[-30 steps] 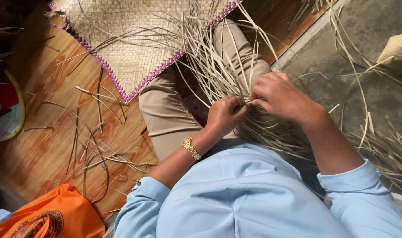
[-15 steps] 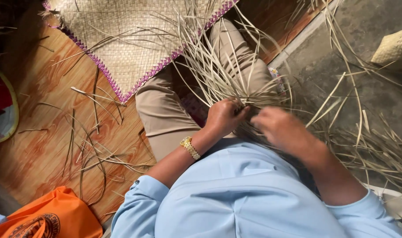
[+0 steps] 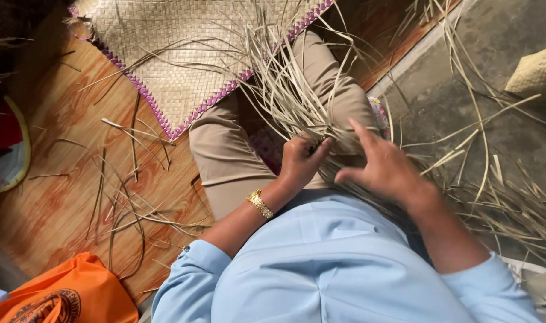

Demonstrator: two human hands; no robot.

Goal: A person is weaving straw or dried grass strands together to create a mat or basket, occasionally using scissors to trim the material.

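left hand (image 3: 298, 162) is closing in a fist around a bunch of dry reed strips (image 3: 285, 90), pinching them at the base just above the lap; thumb is pointing toward the other hand. right hand (image 3: 384, 170) is hovering just beside it, fingers spread wide, index finger (image 3: 363, 133) sticking up, touching the strips lightly at most, gripping nothing that i can make out. the strips are fanning up and away from the hands, over the bent knee in beige trousers (image 3: 225, 149) and onto the corner of a woven mat (image 3: 183, 48) with a purple zigzag edge. more loose strips are lying scattered on the wooden floor (image 3: 51, 197) to the left and piling on the grey concrete (image 3: 494, 48) to the right. gold watch (image 3: 260, 204) is sitting on the left wrist, light blue shirt sleeves on both arms. orange bag (image 3: 69, 293) is lying at bottom left, well apart from the hands.
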